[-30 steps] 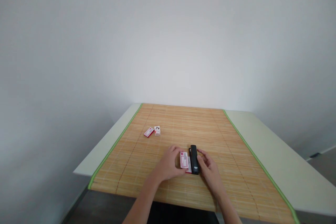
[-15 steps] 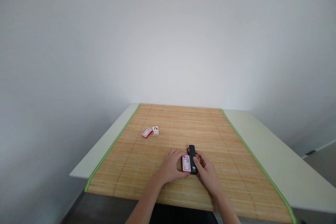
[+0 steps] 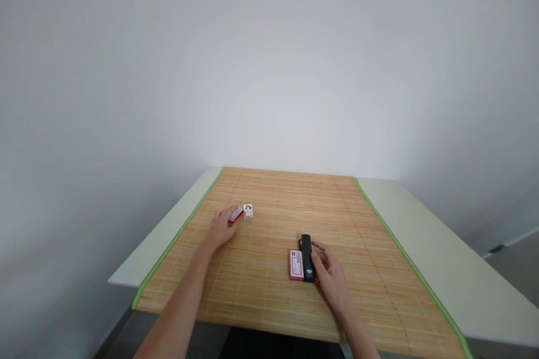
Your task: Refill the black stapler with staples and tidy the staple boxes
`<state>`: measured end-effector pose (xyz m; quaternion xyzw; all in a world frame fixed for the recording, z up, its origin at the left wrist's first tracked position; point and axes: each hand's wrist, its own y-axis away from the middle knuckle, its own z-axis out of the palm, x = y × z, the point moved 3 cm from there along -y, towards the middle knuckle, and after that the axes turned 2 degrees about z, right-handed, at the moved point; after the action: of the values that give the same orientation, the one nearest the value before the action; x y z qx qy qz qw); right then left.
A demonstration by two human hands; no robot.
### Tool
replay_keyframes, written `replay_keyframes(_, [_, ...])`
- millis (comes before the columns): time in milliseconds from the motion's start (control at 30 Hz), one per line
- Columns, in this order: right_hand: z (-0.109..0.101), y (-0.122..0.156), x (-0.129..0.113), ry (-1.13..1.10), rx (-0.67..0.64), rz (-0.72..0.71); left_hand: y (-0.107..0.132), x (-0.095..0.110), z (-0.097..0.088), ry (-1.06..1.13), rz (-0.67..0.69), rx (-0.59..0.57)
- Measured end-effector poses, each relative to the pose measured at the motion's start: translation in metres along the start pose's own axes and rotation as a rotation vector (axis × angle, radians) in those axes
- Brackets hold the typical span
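Note:
My left hand reaches to the far left part of the mat, its thumb and fingers closed around a small flat red-and-white box. Part of that box is hidden by the fingers. Right beside it stands a small white box with a dark picture. Near the front, my right hand curls against the right side of a black stapler, thumb on its edge. Another red-and-white box lies flush along the stapler's left side, with no hand on it.
A bamboo mat with green edging covers the middle of a white table. The table's far edge meets a plain white wall. Its front edge is close to my body.
My left hand has let go of the box beside the stapler and moved forward and left to the far red-and-white box. My right hand stays at the stapler.

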<state>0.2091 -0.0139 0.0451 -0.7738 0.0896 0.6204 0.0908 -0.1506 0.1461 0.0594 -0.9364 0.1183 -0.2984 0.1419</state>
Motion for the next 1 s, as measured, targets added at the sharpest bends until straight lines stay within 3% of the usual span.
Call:
replay_keyframes(133, [-0.001, 0.0, -0.001, 0.007, 0.018, -0.015, 0.002, -0.005, -0.002, -0.01, 0.056, -0.129])
replay_keyframes(300, [-0.001, -0.002, 0.004, 0.008, -0.007, -0.026, 0.024, 0.002, -0.002, -0.021, 0.004, -0.495])
replay_keyframes(433, [-0.001, -0.002, 0.003, 0.008, -0.009, -0.034, 0.045, 0.014, -0.009, 0.058, -0.003, -0.641])
replay_keyframes(500, [-0.002, -0.001, 0.001, 0.012, 0.003, -0.032, 0.051, 0.021, -0.012, 0.065, -0.01, -0.636])
replay_keyframes(633, [-0.001, -0.001, 0.0, 0.005, 0.01, -0.036, 0.057, 0.047, -0.014, 0.062, -0.03, -0.513])
replay_keyframes(767, [0.0, -0.003, 0.006, 0.005, 0.007, -0.035, 0.062, 0.103, -0.008, 0.229, 0.081, -0.428])
replay_keyframes(900, [0.0, -0.004, 0.012, 0.01, -0.014, -0.045, 0.069, 0.164, 0.009, 0.366, 0.253, -0.424])
replay_keyframes(1000, [0.0, -0.003, 0.01, 0.006, -0.031, -0.057, 0.075, 0.186, 0.028, 0.401, 0.295, -0.468])
